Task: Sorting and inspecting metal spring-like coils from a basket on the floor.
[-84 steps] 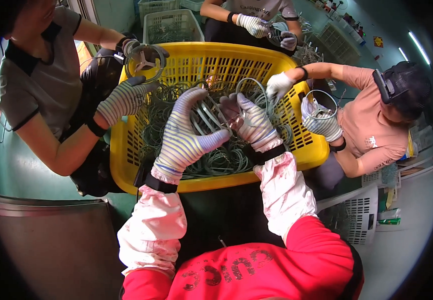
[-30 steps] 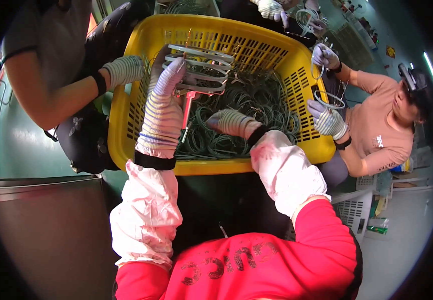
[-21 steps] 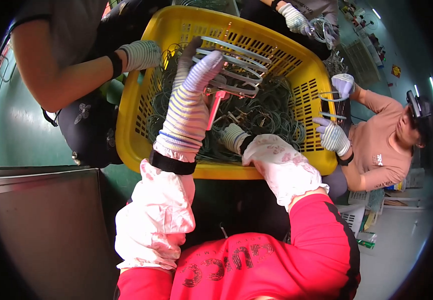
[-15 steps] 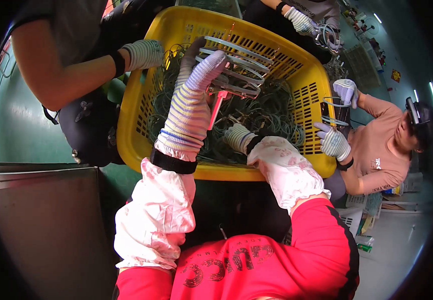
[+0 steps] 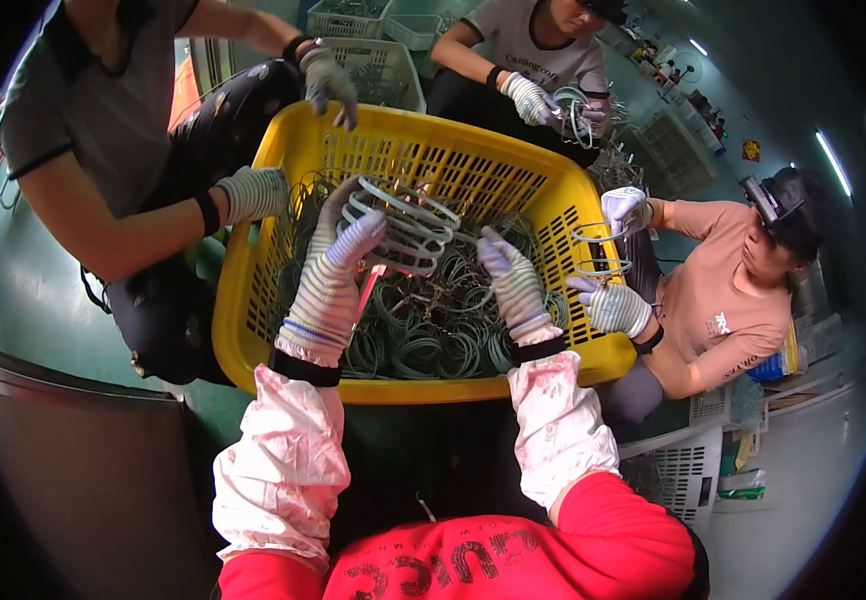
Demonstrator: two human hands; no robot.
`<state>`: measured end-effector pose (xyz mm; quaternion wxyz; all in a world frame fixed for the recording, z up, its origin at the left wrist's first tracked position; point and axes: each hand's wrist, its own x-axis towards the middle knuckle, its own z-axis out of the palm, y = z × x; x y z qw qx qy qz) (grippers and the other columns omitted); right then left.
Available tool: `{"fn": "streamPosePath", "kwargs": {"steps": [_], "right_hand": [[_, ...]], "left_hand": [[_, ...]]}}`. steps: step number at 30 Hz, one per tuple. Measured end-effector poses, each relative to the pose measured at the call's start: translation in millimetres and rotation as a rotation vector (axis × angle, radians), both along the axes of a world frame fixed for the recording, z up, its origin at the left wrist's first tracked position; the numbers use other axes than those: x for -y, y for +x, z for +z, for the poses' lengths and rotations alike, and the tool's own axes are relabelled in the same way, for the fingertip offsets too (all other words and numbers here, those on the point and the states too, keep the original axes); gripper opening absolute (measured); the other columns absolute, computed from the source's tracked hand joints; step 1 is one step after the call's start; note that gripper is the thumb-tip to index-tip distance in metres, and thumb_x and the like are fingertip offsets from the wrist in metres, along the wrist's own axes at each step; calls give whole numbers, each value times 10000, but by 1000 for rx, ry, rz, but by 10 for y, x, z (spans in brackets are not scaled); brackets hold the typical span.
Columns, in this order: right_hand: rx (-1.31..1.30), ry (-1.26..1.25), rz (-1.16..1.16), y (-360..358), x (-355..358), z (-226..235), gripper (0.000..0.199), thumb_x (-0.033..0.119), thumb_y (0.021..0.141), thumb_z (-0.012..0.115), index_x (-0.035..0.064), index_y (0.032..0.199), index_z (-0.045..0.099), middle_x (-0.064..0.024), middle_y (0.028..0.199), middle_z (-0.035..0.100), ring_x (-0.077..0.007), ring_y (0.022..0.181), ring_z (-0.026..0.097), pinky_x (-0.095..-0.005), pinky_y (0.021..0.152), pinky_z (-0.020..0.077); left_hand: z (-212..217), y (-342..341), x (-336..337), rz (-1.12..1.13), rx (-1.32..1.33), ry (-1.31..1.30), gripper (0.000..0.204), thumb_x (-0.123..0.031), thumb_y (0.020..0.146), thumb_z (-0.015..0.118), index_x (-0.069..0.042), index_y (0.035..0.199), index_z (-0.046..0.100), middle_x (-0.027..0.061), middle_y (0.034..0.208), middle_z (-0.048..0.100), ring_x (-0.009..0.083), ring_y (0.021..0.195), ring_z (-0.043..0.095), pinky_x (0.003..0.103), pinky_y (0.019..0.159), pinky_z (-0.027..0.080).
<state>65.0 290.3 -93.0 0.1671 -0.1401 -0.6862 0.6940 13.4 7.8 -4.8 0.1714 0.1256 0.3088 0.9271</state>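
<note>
My left hand [image 5: 318,290], in a striped knit glove, grips a stack of large grey metal rings [image 5: 415,222] above the yellow basket. A narrow red-pink bar [image 5: 367,290] hangs below the rings, beside my left palm; how it is attached I cannot tell. Over the basket's right part, my gloved right hand [image 5: 515,288] is raised with its fingers extended, and nothing shows in them. Beneath both hands, the yellow plastic basket [image 5: 433,391] contains many tangled thin metal rings [image 5: 408,335] with small brownish fittings among them.
At left, a co-worker's gloved hand [image 5: 253,193] rests at the basket rim. Another gloved hand [image 5: 329,85] hangs over the far rim. Co-workers at the far side and right handle metal rings [image 5: 601,268]. White crates [image 5: 393,62] stand behind; a brown panel [image 5: 73,450] stands left.
My left hand has lowered, with the ring stack still in it. My right hand has come up from among the loose rings. A co-worker's second hand now shows over the far rim.
</note>
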Motion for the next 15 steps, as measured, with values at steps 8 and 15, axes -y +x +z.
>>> {"fn": "streamPosePath", "kwargs": {"steps": [8,15], "right_hand": [[-319,-763,120,80,187,324,416,302,940,661,88,1289,584,-109,1470,488,-264,1395,400,-527,1168,265],[-283,-740,283,115,272,532,261,339,913,705,136,1077,697,-69,1409,558,-246,1317,500,-483,1124,333]], "left_hand": [[-36,74,-68,25,-272,-446,875,-215,707,890,-42,1424,419,124,1310,521,219,1096,594,334,804,593],[-23,182,-186,-4,-567,-805,902,-233,610,919,-6,1365,481,131,1298,544,237,1215,542,347,1053,439]]}}
